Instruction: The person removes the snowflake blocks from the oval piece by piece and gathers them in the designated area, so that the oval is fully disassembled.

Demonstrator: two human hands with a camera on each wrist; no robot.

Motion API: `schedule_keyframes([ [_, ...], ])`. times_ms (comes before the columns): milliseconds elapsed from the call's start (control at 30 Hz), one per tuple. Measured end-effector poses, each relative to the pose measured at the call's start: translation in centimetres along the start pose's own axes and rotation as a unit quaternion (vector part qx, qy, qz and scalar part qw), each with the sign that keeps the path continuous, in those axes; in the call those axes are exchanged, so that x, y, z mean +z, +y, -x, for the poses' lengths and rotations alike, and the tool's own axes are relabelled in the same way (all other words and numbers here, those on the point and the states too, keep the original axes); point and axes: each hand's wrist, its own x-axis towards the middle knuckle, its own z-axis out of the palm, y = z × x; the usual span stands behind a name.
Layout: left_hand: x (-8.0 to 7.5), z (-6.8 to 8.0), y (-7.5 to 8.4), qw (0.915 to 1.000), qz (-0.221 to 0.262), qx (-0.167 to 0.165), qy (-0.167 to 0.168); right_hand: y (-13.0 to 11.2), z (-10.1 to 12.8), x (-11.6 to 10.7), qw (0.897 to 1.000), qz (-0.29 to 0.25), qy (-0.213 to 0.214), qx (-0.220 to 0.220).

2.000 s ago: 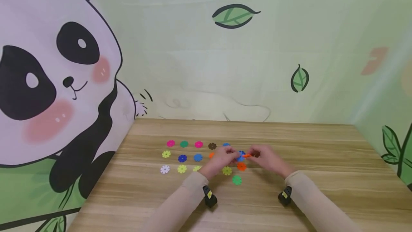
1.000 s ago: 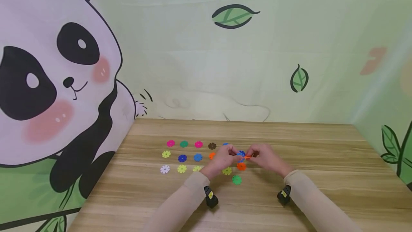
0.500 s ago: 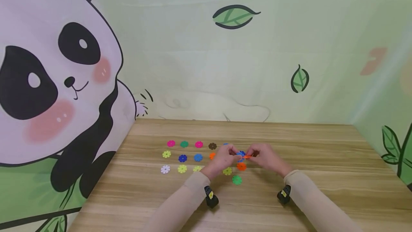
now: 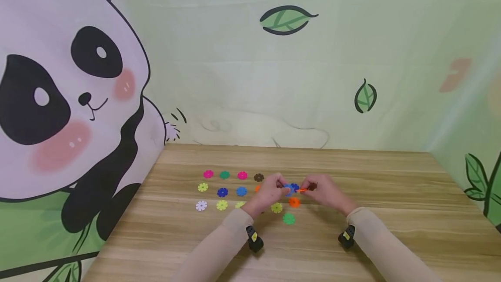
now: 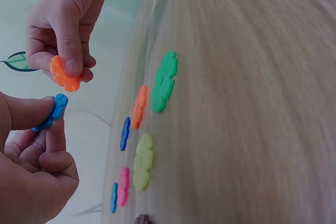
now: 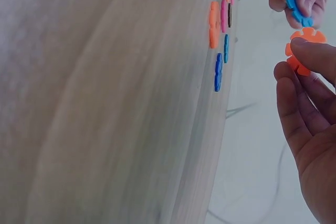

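My left hand (image 4: 278, 186) pinches a blue flower-shaped disc (image 4: 289, 188) between thumb and fingers, a little above the wooden table (image 4: 391, 186). My right hand (image 4: 309, 187) pinches an orange disc (image 4: 300, 190) of the same shape right beside it. In the left wrist view the blue disc (image 5: 52, 113) sits just below the orange disc (image 5: 65, 77), with a small gap between them. The right wrist view shows the orange disc (image 6: 302, 48) under my thumb and the blue disc (image 6: 296, 6) held opposite it.
Several coloured discs lie in rows on the table to the left of my hands, among them pink (image 4: 208, 173), dark blue (image 4: 222, 192) and white (image 4: 201, 205). Orange (image 4: 294, 202), yellow-green (image 4: 276, 207) and green (image 4: 288, 219) discs lie just below my hands. Walls close the left, back and right.
Both hands stay close together above the table, each still pinching its disc. The blue disc has shifted slightly left; nothing on the table has moved.
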Motion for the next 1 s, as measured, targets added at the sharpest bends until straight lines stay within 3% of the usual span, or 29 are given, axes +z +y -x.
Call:
schedule_keyframes([
  [300,-1.6,0.6,-0.3,0.9982,-0.057,0.014,-0.009,0.7,0.5,-0.2,1.000,0.009,-0.001,0.019],
  [600,-3.6,2.1,-0.9,0.9952,-0.069,0.004,-0.069,1.0,0.8,-0.5,1.000,0.018,0.013,0.022],
  [833,-4.4,3.4,-1.5,0.9810,-0.153,0.026,-0.116,1.2,1.1,-0.7,0.999,0.010,0.006,0.037],
  [1000,-4.9,4.3,-1.6,0.9707,-0.187,0.041,-0.145,1.4,1.3,-0.9,0.999,0.006,0.009,0.032],
])
